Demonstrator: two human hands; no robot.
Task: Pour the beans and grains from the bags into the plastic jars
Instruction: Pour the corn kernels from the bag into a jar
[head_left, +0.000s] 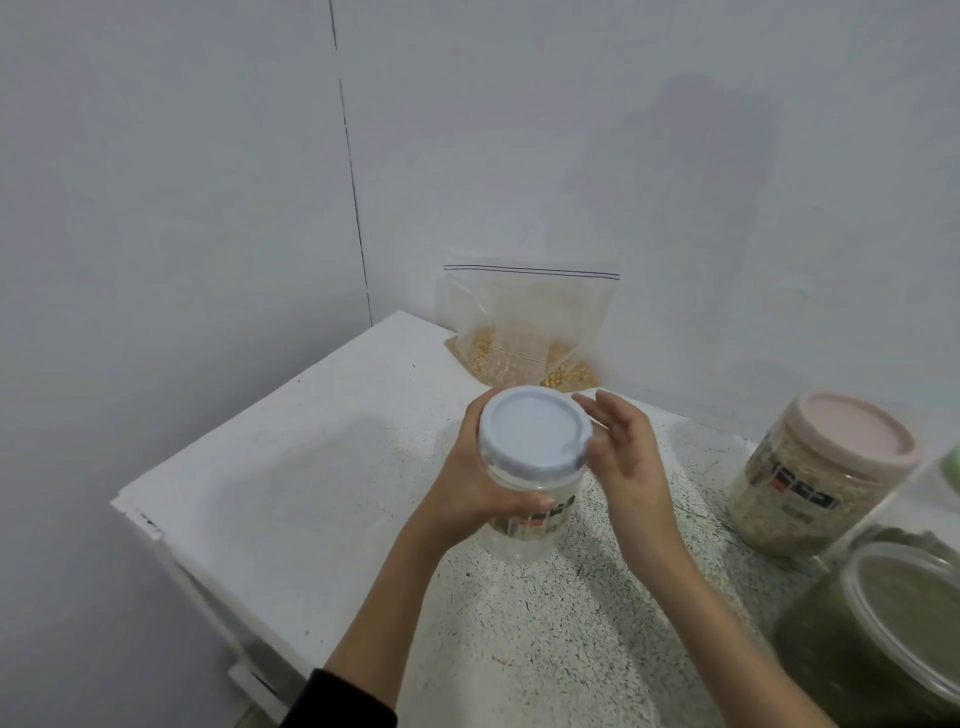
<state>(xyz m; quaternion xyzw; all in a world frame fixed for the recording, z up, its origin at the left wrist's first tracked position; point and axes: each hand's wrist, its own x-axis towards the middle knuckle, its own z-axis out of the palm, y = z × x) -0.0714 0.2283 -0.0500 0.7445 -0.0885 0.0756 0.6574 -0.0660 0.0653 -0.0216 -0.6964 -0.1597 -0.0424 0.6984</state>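
**A:** What is nearest?

**B:** At the near right, an open jar of green grains (878, 639), cut off by the frame edge. Just beyond it stands a pink-lidded jar (810, 478) full of pale grain. In the middle, the left hand (467, 488) grips a clear jar (530, 499) around its body, thumb across the front. The jar looks nearly empty and a pale blue lid (535, 431) covers it. The right hand (623, 452) is beside the lid, fingers loosely spread and blurred, holding nothing.

**A:** And the bag?

**B:** A zip bag (524, 322) of yellow kernels leans against the far wall, well apart from the hands, and looks sealed.

**A:** What might go wrong?

**B:** I'd judge the lid must come off first. A hard twist on such a light jar could jerk it loose, and a floppy bag may spill kernels past the mouth.

**A:** The setting?

**B:** A white speckled surface (291, 467) in a corner of plain grey-white walls (156, 208).
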